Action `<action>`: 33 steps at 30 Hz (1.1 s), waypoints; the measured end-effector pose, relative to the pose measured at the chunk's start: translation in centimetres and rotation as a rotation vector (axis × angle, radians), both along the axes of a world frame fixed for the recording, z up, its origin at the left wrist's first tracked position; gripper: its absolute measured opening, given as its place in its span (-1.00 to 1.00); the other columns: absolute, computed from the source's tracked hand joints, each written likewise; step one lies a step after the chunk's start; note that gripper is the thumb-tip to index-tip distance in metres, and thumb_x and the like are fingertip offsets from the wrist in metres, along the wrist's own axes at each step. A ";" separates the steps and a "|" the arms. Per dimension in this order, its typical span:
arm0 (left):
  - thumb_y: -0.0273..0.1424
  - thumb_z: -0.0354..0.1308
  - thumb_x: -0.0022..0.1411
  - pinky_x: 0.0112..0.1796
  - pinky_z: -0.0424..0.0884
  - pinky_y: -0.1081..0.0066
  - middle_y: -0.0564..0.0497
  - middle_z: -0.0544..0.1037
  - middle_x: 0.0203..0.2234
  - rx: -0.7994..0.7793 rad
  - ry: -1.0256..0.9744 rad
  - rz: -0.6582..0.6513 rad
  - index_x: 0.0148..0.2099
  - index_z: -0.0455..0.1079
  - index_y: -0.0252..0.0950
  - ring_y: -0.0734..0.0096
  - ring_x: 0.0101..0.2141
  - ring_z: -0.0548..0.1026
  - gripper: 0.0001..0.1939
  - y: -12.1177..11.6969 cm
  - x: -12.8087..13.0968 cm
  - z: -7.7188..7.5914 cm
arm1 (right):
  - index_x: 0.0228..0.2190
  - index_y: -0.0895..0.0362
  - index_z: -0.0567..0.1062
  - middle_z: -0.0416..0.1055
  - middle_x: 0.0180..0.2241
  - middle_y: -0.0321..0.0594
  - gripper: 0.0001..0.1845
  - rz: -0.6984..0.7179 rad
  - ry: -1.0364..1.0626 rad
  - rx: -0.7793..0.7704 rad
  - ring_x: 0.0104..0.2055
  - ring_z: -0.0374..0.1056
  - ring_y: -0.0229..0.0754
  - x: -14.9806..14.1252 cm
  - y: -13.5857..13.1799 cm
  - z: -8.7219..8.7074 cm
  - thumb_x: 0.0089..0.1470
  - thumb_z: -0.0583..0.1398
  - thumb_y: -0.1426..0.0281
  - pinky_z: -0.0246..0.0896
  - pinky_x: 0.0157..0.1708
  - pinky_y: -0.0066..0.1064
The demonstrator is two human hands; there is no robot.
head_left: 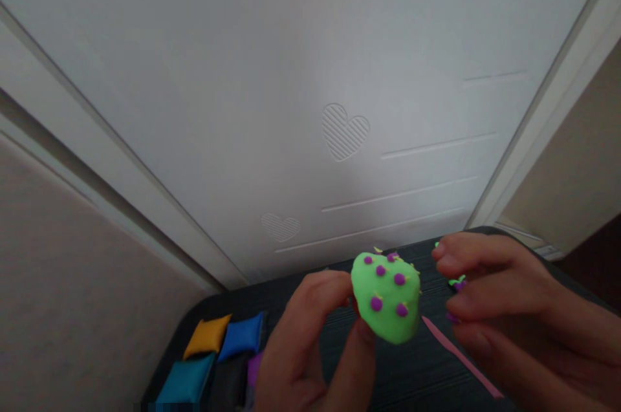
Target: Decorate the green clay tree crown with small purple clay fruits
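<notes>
Over there, the person's left hand (313, 344) is angling up at six o'clock, thumb and forefinger pinching. The right hand (524, 308) is leaning in at four o'clock, fingers pointing toward nine, thumb and a fingertip pinching, another finger curving above.

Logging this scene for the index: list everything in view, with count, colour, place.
Dotted lump: 1, light green with purple dots and yellow bits, held up centre-right
Square packets: at least 5, orange, blue, teal, black, purple, table's left
Strip: 1, pink, right of the lump
Small bits: a few, green and purple, by the right hand's fingers
Table: 1, dark, below
Door: 1, white, beyond the table
Walls: 2, greyish-beige, either side
Left hand: 1, bare, gripping the lump
Right hand: 1, bare, far right
</notes>
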State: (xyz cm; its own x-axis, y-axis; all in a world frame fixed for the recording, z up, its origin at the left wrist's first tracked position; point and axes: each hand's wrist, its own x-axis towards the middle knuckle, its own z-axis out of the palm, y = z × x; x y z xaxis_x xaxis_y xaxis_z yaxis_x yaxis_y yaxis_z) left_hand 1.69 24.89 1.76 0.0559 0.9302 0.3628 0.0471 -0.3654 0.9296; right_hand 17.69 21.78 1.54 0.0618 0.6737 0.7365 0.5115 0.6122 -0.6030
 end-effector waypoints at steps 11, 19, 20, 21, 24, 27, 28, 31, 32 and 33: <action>-0.43 0.13 0.04 -0.27 0.33 0.38 0.01 0.52 -0.48 -0.125 -0.168 -0.153 -0.24 0.48 -0.17 0.37 -0.38 0.44 -0.80 -0.6 0.0 -0.4 | -0.40 -0.09 0.46 0.37 -0.29 -0.24 -0.91 0.008 0.079 -0.032 -0.18 0.31 -0.13 -0.2 -0.3 0.4 -0.06 0.20 0.33 0.34 -0.34 -0.39; -0.42 0.15 0.03 -0.27 0.36 0.35 -0.02 0.52 -0.46 -0.130 -0.155 -0.095 -0.23 0.49 -0.19 0.34 -0.37 0.45 -0.79 -1.0 0.3 0.0 | -0.39 -0.09 0.45 0.36 -0.25 -0.24 -0.88 0.022 0.045 -0.040 -0.23 0.33 -0.14 -0.1 -0.4 0.4 -0.06 0.21 0.36 0.35 -0.38 -0.38; -0.42 0.15 0.02 -0.27 0.36 0.35 -0.02 0.53 -0.45 -0.128 -0.148 -0.090 -0.23 0.49 -0.19 0.33 -0.37 0.44 -0.79 -1.0 0.4 0.0 | -0.39 -0.09 0.45 0.36 -0.25 -0.24 -0.88 0.023 0.044 -0.045 -0.24 0.34 -0.14 0.0 -0.4 0.4 -0.07 0.21 0.37 0.35 -0.39 -0.37; -0.42 0.15 0.02 -0.28 0.36 0.35 -0.02 0.53 -0.45 -0.126 -0.145 -0.088 -0.24 0.49 -0.19 0.34 -0.37 0.44 -0.80 -1.0 0.4 0.0 | -0.38 -0.09 0.45 0.36 -0.25 -0.24 -0.87 0.024 0.043 -0.048 -0.24 0.34 -0.14 0.0 -0.4 0.4 -0.07 0.22 0.37 0.36 -0.40 -0.37; -0.44 0.15 0.02 -0.28 0.36 0.38 0.00 0.53 -0.44 -0.114 -0.153 -0.089 -0.27 0.49 -0.17 0.36 -0.38 0.45 -0.81 -1.0 0.5 0.0 | -0.38 -0.09 0.46 0.36 -0.25 -0.23 -0.84 0.029 0.032 -0.044 -0.28 0.36 -0.15 0.1 -0.4 0.5 -0.09 0.23 0.39 0.37 -0.40 -0.35; -0.46 0.14 0.03 -0.29 0.35 0.42 0.03 0.52 -0.44 -0.101 -0.157 -0.087 -0.24 0.49 -0.15 0.40 -0.39 0.45 -0.79 -1.0 0.6 0.1 | -0.39 -0.09 0.47 0.38 -0.27 -0.24 -0.85 0.042 0.020 -0.041 -0.33 0.37 -0.16 0.2 -0.4 0.7 -0.09 0.23 0.39 0.38 -0.42 -0.36; -0.47 0.14 0.03 -0.29 0.35 0.42 0.03 0.52 -0.44 -0.098 -0.149 -0.085 -0.23 0.48 -0.14 0.41 -0.39 0.45 -0.77 -1.1 0.6 0.1 | -0.40 -0.08 0.47 0.38 -0.28 -0.24 -0.87 0.040 0.017 -0.040 -0.33 0.38 -0.16 0.2 -0.4 0.8 -0.09 0.22 0.38 0.38 -0.44 -0.38; -0.47 0.12 0.05 -0.29 0.34 0.43 0.05 0.51 -0.44 -0.082 -0.107 -0.083 -0.21 0.47 -0.14 0.42 -0.39 0.45 -0.76 -1.2 0.6 0.3 | -0.40 -0.08 0.47 0.38 -0.28 -0.25 -0.89 0.030 0.008 -0.035 -0.33 0.38 -0.18 0.2 -0.3 0.9 -0.08 0.21 0.37 0.37 -0.42 -0.41; -0.47 0.12 0.05 -0.29 0.34 0.43 0.05 0.51 -0.44 -0.076 -0.093 -0.085 -0.21 0.47 -0.14 0.42 -0.39 0.44 -0.77 -1.2 0.6 0.3 | -0.40 -0.07 0.47 0.38 -0.28 -0.25 -0.88 0.029 0.005 -0.035 -0.33 0.38 -0.19 0.2 -0.3 0.9 -0.08 0.22 0.37 0.37 -0.41 -0.41; -0.47 0.12 0.04 -0.29 0.33 0.43 0.05 0.50 -0.44 -0.071 -0.080 -0.090 -0.23 0.47 -0.15 0.42 -0.39 0.44 -0.78 -1.2 0.6 0.3 | -0.40 -0.08 0.46 0.38 -0.27 -0.25 -0.88 0.028 0.004 -0.037 -0.32 0.38 -0.19 0.2 -0.3 0.9 -0.08 0.22 0.37 0.37 -0.41 -0.41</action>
